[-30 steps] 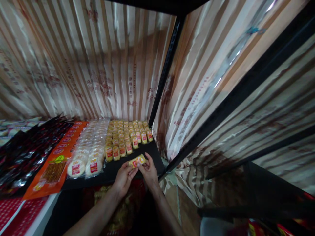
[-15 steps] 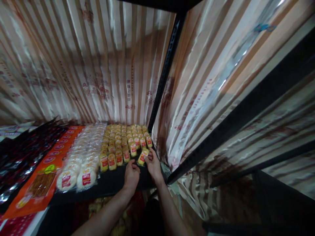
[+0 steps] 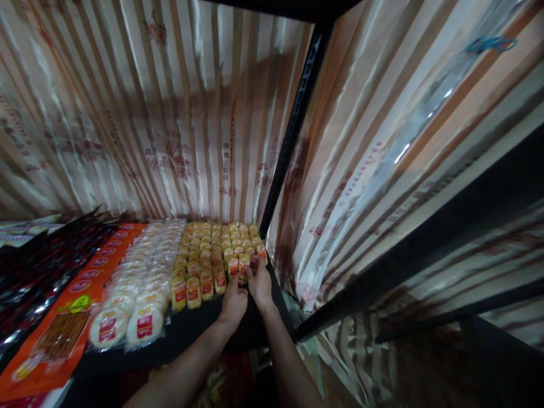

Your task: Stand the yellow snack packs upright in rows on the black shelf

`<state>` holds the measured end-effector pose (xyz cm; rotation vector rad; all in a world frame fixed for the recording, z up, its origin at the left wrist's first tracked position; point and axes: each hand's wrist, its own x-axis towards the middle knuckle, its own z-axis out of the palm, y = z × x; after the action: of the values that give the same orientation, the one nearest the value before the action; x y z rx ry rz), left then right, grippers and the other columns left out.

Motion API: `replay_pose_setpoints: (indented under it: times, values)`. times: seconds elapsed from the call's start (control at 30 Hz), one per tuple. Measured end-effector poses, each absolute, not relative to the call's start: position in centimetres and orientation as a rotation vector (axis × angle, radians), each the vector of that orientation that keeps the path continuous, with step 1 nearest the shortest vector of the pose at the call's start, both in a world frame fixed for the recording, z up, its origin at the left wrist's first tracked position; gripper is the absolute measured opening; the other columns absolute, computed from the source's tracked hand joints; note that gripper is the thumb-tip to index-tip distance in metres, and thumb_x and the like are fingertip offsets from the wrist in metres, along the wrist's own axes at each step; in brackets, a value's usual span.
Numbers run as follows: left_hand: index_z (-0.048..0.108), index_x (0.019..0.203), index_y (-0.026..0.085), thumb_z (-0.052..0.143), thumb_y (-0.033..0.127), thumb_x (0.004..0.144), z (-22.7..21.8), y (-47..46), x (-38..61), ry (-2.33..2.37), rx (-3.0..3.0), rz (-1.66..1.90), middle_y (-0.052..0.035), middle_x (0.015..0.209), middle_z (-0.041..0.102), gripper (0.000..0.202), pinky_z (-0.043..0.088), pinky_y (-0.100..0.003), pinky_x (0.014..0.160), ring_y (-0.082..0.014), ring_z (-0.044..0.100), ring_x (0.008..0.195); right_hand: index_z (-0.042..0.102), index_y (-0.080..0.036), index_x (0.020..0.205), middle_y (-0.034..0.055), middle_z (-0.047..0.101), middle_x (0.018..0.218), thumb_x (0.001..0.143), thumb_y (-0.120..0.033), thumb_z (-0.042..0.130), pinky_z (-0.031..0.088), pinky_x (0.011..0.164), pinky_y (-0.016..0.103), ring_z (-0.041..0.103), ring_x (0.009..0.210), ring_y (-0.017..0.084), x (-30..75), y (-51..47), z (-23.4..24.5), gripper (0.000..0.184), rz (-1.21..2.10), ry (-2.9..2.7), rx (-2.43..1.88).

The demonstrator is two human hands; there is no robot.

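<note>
Several rows of small yellow snack packets with red labels lie on a black shelf. My right hand and my left hand are side by side at the front right end of those rows. Both pinch one yellow packet that sits at the front of a row. My forearms reach up from the bottom of the picture.
Left of the yellow packets lie rows of round white cakes in clear wrap, orange packets and dark glossy packets. A black shelf post rises just right of my hands. Striped shiny cloth hangs behind and to the right.
Both hands moved forward from the shelf's front edge to the rows, carrying the yellow packet. It went from held in the air to set at the front of a row.
</note>
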<state>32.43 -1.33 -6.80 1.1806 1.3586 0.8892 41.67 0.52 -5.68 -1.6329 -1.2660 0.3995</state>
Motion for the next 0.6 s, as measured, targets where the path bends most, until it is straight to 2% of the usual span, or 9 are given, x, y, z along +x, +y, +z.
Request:
replay_pose_setpoints:
  times: [0.1,0.2,0.4,0.6]
  values:
    - [0.048,0.124,0.022,0.049,0.009,0.071,-7.1,-1.0,32.4,1.365,1.164,0.87,-0.0054,0.106,0.061,0.054,0.047,-0.024,0.077,-0.0161,0.058,0.091,0.053,-0.018,0.095,0.0083,0.062,0.093,0.078,-0.018,0.044,0.049,0.079,0.034,0.062,0.083,0.019,41.5,0.5,-6.1,0.019,0.3,-1.323,-1.639]
    - [0.048,0.124,0.021,0.049,0.009,0.072,-7.3,-0.8,32.3,1.369,1.164,0.866,-0.0052,0.103,0.062,0.053,0.046,-0.024,0.078,-0.0161,0.058,0.09,0.056,-0.018,0.09,0.0105,0.058,0.1,0.078,-0.018,0.044,0.045,0.086,0.036,0.056,0.094,0.021,41.2,-0.1,-6.5,0.017,0.157,-1.365,-1.65]
    - [0.052,0.12,0.015,0.045,0.007,0.074,-7.3,-0.7,32.0,1.389,1.253,0.869,-0.0073,0.098,0.064,0.047,0.044,-0.026,0.083,-0.0163,0.059,0.089,0.055,-0.02,0.107,0.0088,0.057,0.103,0.078,-0.016,0.046,0.044,0.087,0.037,0.053,0.098,0.022,40.7,-1.3,-7.8,0.031,0.128,-1.444,-1.675]
    - [0.052,0.121,0.013,0.046,0.008,0.074,-6.8,-0.6,31.9,1.428,1.301,0.83,-0.0072,0.096,0.065,0.047,0.044,-0.025,0.082,-0.0162,0.06,0.086,0.057,-0.019,0.103,0.0089,0.058,0.1,0.078,-0.013,0.042,0.045,0.085,0.036,0.053,0.095,0.021,40.7,-0.7,-8.3,0.03,0.154,-1.433,-1.625]
